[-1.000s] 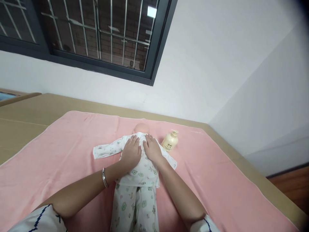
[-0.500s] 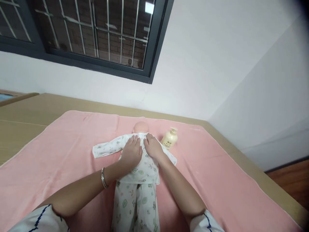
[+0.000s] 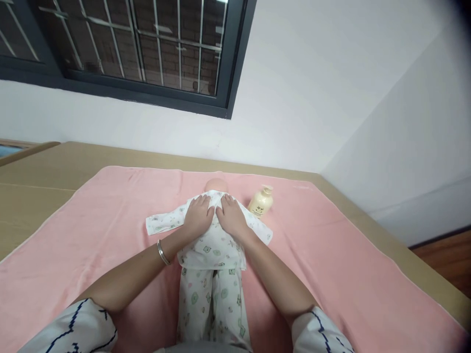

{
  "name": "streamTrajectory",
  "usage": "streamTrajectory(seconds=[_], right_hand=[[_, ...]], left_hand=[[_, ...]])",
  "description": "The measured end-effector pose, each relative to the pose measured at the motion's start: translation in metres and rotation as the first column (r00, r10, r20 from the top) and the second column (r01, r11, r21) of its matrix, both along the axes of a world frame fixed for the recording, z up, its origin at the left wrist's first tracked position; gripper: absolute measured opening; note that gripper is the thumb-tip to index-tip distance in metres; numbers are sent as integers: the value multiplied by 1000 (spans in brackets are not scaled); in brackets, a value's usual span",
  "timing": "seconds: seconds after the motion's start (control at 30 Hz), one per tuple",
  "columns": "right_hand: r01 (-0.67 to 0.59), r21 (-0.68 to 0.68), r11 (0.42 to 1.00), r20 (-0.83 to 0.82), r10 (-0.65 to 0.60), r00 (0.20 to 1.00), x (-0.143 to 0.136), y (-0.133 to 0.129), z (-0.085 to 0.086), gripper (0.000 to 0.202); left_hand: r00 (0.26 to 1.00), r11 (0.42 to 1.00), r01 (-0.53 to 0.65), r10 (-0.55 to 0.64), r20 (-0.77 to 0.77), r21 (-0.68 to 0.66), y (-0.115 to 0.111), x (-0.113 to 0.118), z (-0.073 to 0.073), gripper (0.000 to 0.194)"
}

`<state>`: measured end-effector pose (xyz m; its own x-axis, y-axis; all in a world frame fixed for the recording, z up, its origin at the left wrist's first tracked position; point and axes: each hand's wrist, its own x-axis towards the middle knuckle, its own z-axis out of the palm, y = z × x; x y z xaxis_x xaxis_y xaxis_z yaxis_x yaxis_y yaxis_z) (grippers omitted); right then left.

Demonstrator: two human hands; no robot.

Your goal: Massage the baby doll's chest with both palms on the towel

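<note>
A doll lies on a pink blanket (image 3: 121,211), dressed in a white patterned top (image 3: 213,252) and matching trousers (image 3: 226,304). Its bare head (image 3: 216,185) shows above the collar, and the sleeves spread to both sides. My left hand (image 3: 198,214) rests flat on the left of the doll's chest, fingers extended. On the right of the chest lies my right hand (image 3: 231,215), also flat with its fingers extended. The two hands are side by side, and neither holds anything.
A pale yellow pump bottle (image 3: 261,201) leans beside the right sleeve. The blanket covers a wooden surface (image 3: 40,164) with a white wall (image 3: 287,98) and a barred window (image 3: 147,49) behind it.
Both hands have shifted slightly on the chest, and my right hand's fingers are now more stretched out. The camera view has moved a little.
</note>
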<state>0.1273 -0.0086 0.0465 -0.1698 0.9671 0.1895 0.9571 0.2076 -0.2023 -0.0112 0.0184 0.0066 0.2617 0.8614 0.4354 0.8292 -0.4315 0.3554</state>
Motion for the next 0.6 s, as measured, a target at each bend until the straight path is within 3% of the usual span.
streamTrajectory(seconds=[0.1,0.23,0.47,0.6], right_hand=[[40,-1,999,-24,-40,999,6,9,-5,55],[44,-11,999,-22,-44,999,6,10,-6,54],[15,32,999,115,-18,993,-9,-17,13,46],[-21,41,999,162,14,987,-15,-28,20,39]], left_hand=[[1000,999,5,-5,-9,45,-15,8,-2,46],[995,990,103,-104,2,94,-26,12,-1,46],[997,995,76,-76,5,-66,4,-6,11,46],[998,1000,6,-6,-60,0,-2,-5,9,46]])
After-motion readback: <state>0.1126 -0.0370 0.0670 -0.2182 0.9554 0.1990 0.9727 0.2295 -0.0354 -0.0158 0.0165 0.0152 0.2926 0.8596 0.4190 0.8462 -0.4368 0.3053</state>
